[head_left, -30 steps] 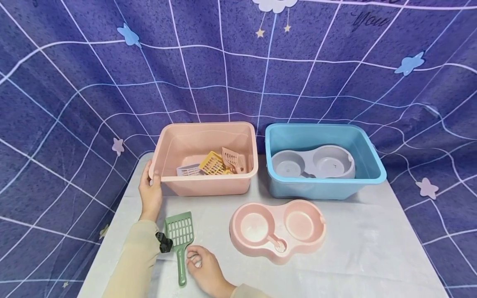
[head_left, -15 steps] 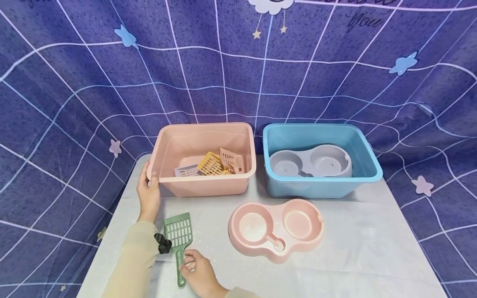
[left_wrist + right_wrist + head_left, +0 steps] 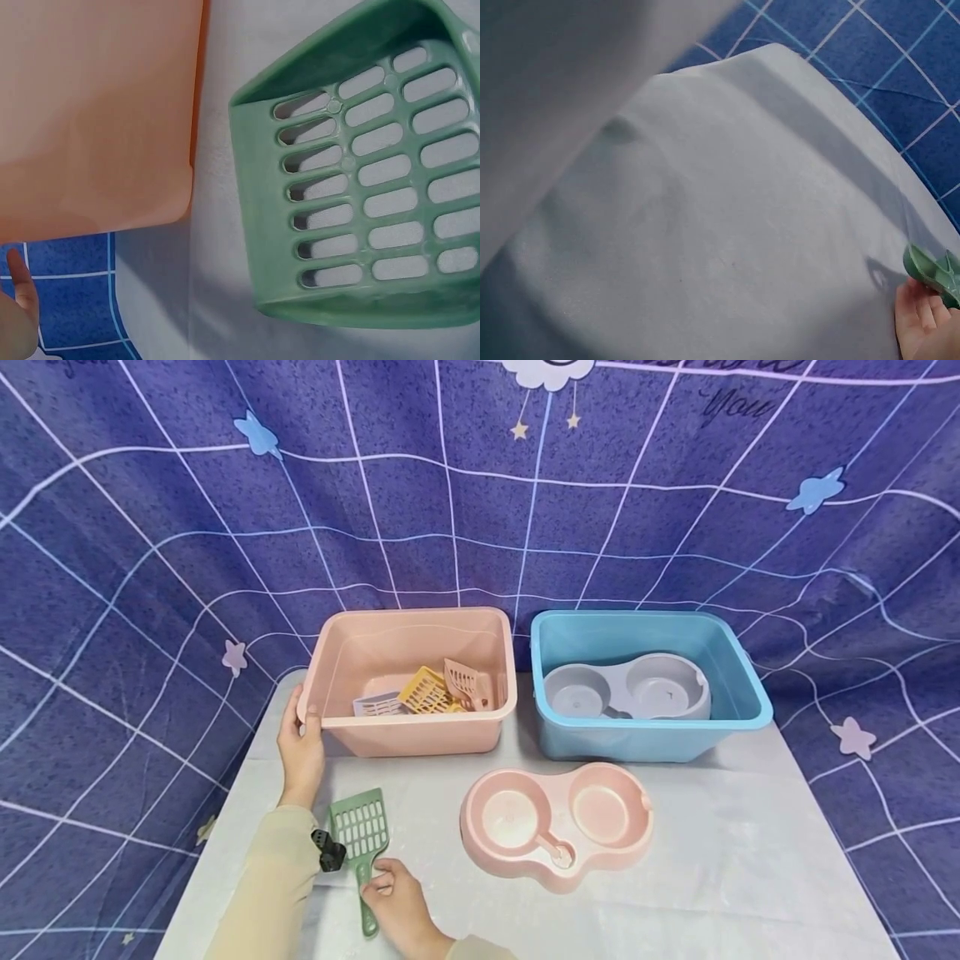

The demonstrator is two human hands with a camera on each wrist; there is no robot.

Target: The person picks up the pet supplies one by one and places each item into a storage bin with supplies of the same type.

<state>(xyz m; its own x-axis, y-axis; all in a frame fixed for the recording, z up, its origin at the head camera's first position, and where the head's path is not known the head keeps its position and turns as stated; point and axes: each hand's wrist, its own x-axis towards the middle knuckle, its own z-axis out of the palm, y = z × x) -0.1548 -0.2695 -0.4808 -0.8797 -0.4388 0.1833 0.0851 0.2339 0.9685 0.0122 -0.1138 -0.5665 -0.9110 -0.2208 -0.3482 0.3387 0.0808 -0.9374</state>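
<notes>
A green litter scoop (image 3: 363, 865) lies on the white-covered table, its slotted blade pointing away from me. My right hand (image 3: 401, 910) pinches its handle between thumb and fingers; in the right wrist view the hand (image 3: 928, 330) is at the lower right corner beside the handle end (image 3: 926, 268). With my left hand (image 3: 302, 762) I hold the front left corner of the pink bin (image 3: 420, 739), fingers at its rim. The left wrist view has the bin wall (image 3: 90, 112) close up and the scoop's blade (image 3: 262, 225) beside it.
Lilac (image 3: 378, 703), yellow (image 3: 420, 687) and pink (image 3: 459, 677) scoops lie in the pink bin. To its right stands a blue bin (image 3: 622, 742) with a grey double bowl (image 3: 615, 677) inside. A pink double bowl (image 3: 557, 797) sits in front. Patterned blue cloth (image 3: 480, 510) hangs behind.
My right hand has shifted left and down slightly, from beside the scoop's handle onto it, and now pinches it. My left hand stays at the bin's corner.
</notes>
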